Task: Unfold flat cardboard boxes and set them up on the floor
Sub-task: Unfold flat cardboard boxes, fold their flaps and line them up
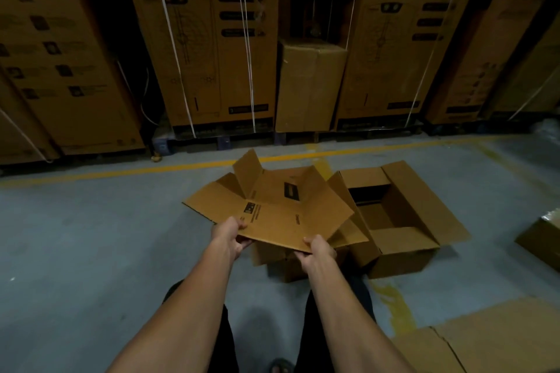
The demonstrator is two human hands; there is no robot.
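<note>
I hold a brown cardboard box [274, 209] in front of me above the grey floor, partly unfolded, its flaps splayed outward and black print on its panels. My left hand [228, 235] grips the near edge at its left corner, thumb on top. My right hand [316, 250] grips the same edge further right, thumb on top. An opened box [397, 221] stands on the floor just to the right, top flaps spread, inside empty. Another piece of cardboard [281, 263] lies on the floor beneath the held box, mostly hidden.
Tall strapped cartons [212, 39] on pallets line the back, behind a yellow floor line [181, 167]. A smaller plain carton [309, 85] stands among them. Flat cardboard [485, 339] lies at the lower right, and another box corner [542, 236] shows at the right edge.
</note>
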